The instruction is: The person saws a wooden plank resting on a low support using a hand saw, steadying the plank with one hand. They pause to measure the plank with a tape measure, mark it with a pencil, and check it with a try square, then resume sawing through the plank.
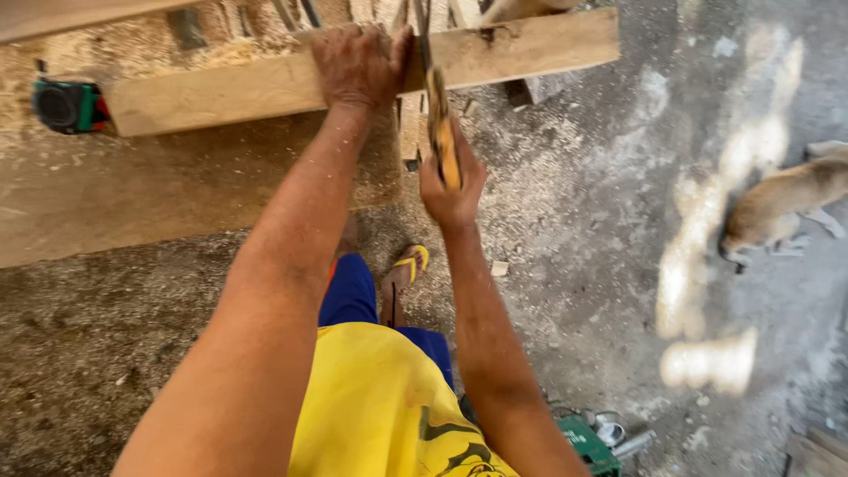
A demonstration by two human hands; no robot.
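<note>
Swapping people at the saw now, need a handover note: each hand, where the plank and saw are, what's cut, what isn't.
Left hand: pressed flat on the wooden plank, holding it down beside the cut line.
Right hand: closed on the handle of the hand saw, blade running up to the plank's near edge.
The plank lies across a sawdust-covered bench; a green tape measure sits at its left end.
Done: saw is set at the plank; how deep the cut goes cannot be told.
Left: the plank is still in one piece.
Note: a dog is on the floor to the right.
</note>
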